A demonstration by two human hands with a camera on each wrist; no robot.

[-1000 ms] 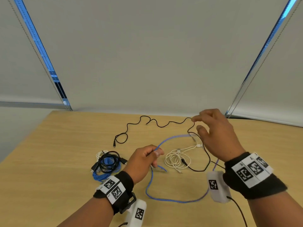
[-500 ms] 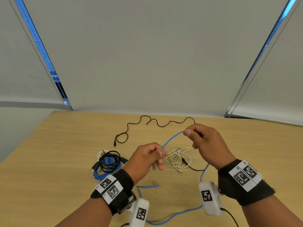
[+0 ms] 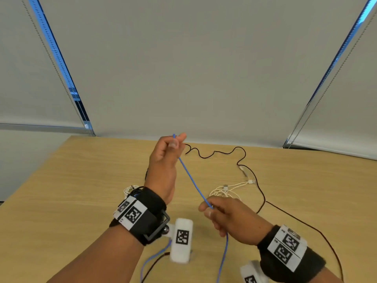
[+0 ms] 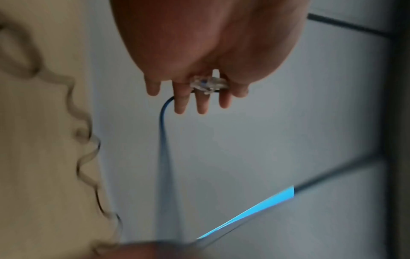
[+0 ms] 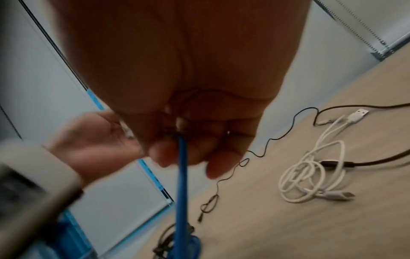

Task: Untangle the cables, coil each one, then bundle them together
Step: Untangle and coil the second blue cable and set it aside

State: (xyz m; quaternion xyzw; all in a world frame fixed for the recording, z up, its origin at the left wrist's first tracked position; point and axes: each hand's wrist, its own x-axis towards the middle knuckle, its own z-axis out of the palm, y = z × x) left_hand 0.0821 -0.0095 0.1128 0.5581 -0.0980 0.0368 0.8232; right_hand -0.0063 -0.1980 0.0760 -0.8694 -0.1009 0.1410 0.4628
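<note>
A thin blue cable (image 3: pixel 191 180) runs taut between my two hands above the table. My left hand (image 3: pixel 173 142) is raised toward the far edge and pinches the cable near its end. In the left wrist view the clear plug (image 4: pixel 207 84) lies against the curled fingers and the blue cable (image 4: pixel 163 133) drops away. My right hand (image 3: pixel 212 209) is lower and nearer, fingers curled round the cable, which hangs on below it (image 3: pixel 223 258). The right wrist view shows the blue cable (image 5: pixel 182 175) leaving that grip.
A thin black cable (image 3: pixel 212 154) snakes along the far side of the wooden table (image 3: pixel 61 201). A loosely coiled white cable (image 3: pixel 224 190) lies right of centre. A thicker black cable (image 3: pixel 295 217) crosses to the right. Coiled cables (image 3: pixel 130 189) peek out behind my left wrist.
My left hand has lifted up and away with the blue cable's end. My right hand has dropped down and nearer, so the blue cable now stretches straight between them.
</note>
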